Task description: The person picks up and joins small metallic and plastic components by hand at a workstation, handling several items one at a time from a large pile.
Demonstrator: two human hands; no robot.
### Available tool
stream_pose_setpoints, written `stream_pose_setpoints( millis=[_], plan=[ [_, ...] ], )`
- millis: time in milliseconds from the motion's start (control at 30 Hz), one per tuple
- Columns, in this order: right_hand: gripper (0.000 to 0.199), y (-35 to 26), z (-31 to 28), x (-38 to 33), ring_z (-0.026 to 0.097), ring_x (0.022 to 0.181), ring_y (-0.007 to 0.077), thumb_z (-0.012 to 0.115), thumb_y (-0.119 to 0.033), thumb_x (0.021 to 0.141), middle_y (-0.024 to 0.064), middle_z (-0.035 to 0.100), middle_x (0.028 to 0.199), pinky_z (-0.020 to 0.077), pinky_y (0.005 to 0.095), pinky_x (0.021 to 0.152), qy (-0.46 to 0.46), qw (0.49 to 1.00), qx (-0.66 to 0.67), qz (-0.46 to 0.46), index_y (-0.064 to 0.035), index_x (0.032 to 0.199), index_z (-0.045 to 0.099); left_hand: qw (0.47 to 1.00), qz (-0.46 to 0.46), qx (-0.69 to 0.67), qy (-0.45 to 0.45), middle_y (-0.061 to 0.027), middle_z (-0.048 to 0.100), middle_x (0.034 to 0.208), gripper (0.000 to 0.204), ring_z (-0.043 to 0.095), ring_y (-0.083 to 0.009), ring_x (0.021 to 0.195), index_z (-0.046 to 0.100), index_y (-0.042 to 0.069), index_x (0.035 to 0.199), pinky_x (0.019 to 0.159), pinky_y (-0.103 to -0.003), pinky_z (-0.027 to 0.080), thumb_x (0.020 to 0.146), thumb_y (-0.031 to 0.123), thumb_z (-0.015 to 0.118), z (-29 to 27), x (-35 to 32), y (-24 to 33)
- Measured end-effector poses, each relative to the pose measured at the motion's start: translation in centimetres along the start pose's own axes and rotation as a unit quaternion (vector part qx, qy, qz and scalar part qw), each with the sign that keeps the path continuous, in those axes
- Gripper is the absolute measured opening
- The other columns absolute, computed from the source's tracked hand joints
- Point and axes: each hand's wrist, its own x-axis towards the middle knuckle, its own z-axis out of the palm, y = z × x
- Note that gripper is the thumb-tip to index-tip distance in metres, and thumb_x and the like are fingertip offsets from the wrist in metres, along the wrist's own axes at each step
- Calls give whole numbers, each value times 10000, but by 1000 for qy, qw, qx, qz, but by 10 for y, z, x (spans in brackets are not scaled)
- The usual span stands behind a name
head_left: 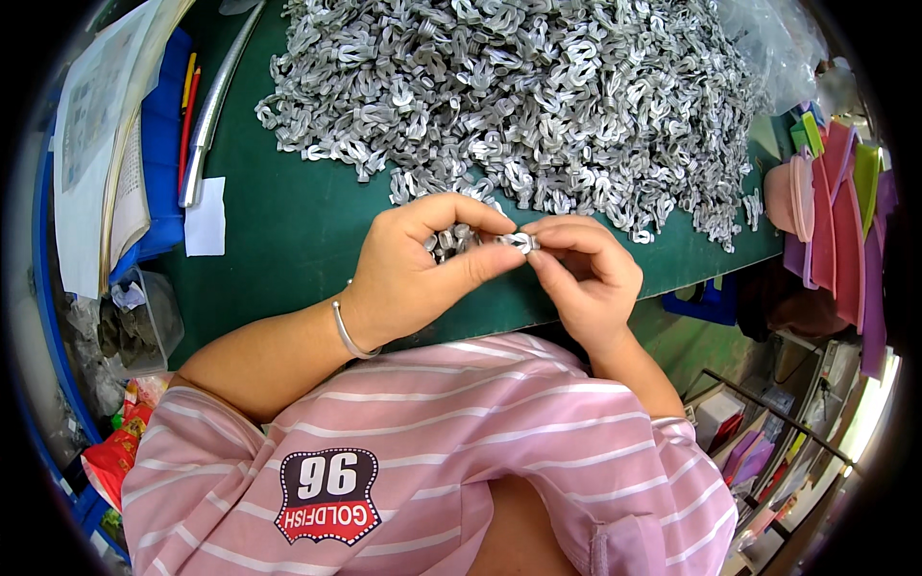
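A small factory workbench: at twelve o'clock a huge heap of identical metal clips (519, 96) covers the green table (288, 230), paperwork (101, 134) stacks at ten, and coloured plastic pieces (836, 211) hang at three.

A small silvery metal clip (520, 241), bent into a curled, looped shape, sits pinched between the fingertips of both hands above the near edge of the green table. More of the same grey clips (449, 241) lie bunched in the left palm just beside it, jumbled at all angles, partly hidden behind the curled fingers
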Motion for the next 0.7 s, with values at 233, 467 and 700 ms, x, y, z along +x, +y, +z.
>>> stream_pose_setpoints(
  millis=[233,467,700],
  plan=[
    [345,-14,17,-4,599,793,162,655,102,707,127,581,944,509,263,685,66,996,22,-51,15,994,485,986,-126,-99,-35,-35,593,709,114,475,-45,520,596,-4,848,441,-180,362,796,81,651,2,0,-2],
    [222,-26,3,4,574,689,228,678,76,637,119,589,831,475,288,603,-36,956,-235,-170,8,835,604,989,-111,-96,23,-52,610,760,114,432,-30,502,582,-4,863,423,-173,325,855,109,574,-3,4,0],
    [164,-22,9,-2,522,684,245,683,-75,668,81,529,805,440,339,584,-218,921,-306,-106,-46,810,608,975,-103,-172,101,1,572,686,100,429,-13,512,590,15,871,438,-164,331,835,107,605,-7,11,-3]
  ],
)
